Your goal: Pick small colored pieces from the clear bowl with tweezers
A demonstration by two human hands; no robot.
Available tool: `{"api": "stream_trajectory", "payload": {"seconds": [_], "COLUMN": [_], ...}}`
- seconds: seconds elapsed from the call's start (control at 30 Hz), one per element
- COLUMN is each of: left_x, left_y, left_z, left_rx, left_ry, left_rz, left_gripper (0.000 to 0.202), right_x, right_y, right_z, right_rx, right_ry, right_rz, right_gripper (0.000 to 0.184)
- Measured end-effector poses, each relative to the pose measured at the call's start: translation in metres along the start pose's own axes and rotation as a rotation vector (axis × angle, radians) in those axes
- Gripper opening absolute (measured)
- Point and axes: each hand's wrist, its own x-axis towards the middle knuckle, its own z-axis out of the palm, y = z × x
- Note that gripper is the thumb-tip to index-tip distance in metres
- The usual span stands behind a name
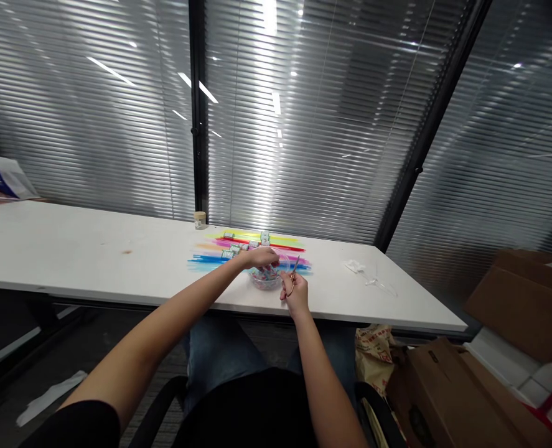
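Note:
My left hand (260, 256) reaches over a small clear bowl (267, 278) of colourful bits near the table's front edge, fingers curled down at its rim; whether they pinch anything is hidden. My right hand (296, 294) grips a pair of small scissors (293, 274), blades pointing up beside the bowl. Behind the bowl lie bundles of long thin coloured straws (252, 246) in yellow, red, pink and blue, each with a paper band.
A white table (93, 255) stretches left. A small jar (200, 219) stands at the back by the blinds. Clear plastic wrappers (371, 277) lie to the right. Cardboard boxes (500, 348) and a bag crowd the floor on the right.

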Motion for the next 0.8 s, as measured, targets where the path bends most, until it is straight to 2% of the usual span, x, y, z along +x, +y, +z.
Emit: {"api": "stream_trajectory", "payload": {"seconds": [0.13, 0.23, 0.33, 0.5, 0.8], "left_x": [-0.004, -0.008, -0.016, -0.026, -0.027], "left_y": [0.004, 0.006, 0.010, 0.013, 0.010], "left_z": [-0.005, -0.010, -0.016, -0.020, -0.015], "left_rx": [0.208, 0.331, 0.411, 0.361, 0.220], "left_ry": [-0.023, -0.003, 0.026, 0.017, 0.056], "left_rz": [0.027, 0.066, 0.095, 0.077, 0.048], "left_gripper": [0.031, 0.039, 0.039, 0.032, 0.026], "right_x": [0.000, 0.000, 0.000, 0.001, 0.001], "right_y": [0.001, 0.001, 0.002, 0.003, 0.003], "right_z": [0.000, -0.001, -0.001, -0.001, -0.001], "right_rx": [0.009, -0.004, -0.002, 0.010, 0.017], "right_ry": [-0.005, -0.007, -0.012, -0.016, -0.014], "right_rz": [-0.002, -0.004, -0.005, -0.008, -0.015], "right_gripper": [0.034, 0.034, 0.033, 0.033, 0.034]}}
